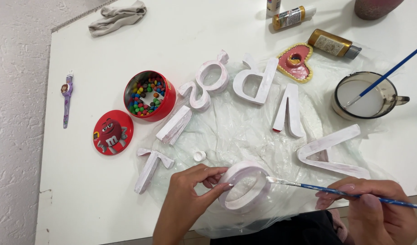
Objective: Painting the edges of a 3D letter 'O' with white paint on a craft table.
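1. Two hands work at the near edge of a white table (81,190), over a sheet of clear plastic (244,131).
2. The left hand (190,195) is closed on a ring-shaped white letter (244,186), thumb and fingers pinching its left rim and holding it tilted up off the plastic.
3. The right hand (376,208) grips a thin blue paintbrush (349,193); its white-tipped bristles touch the upper right rim of the ring-shaped letter.
4. Six more white letters lie in an arc on and around the plastic, one shaped like a T (149,168) at the left, near the left hand, and an A-shaped one (331,152) at the right.
5. A small white cap (199,156) sits on the plastic just above the left hand.
6. A red tin of coloured candies (149,96) stands open at the left, its red lid (113,132) lying beside it.
7. A cup of white paint (365,96) holds a second blue brush (390,72).
8. Farther back lie a pink heart-shaped dish (297,63), gold paint bottles (333,44), a grey rag (118,17) and a purple toy watch (66,99).
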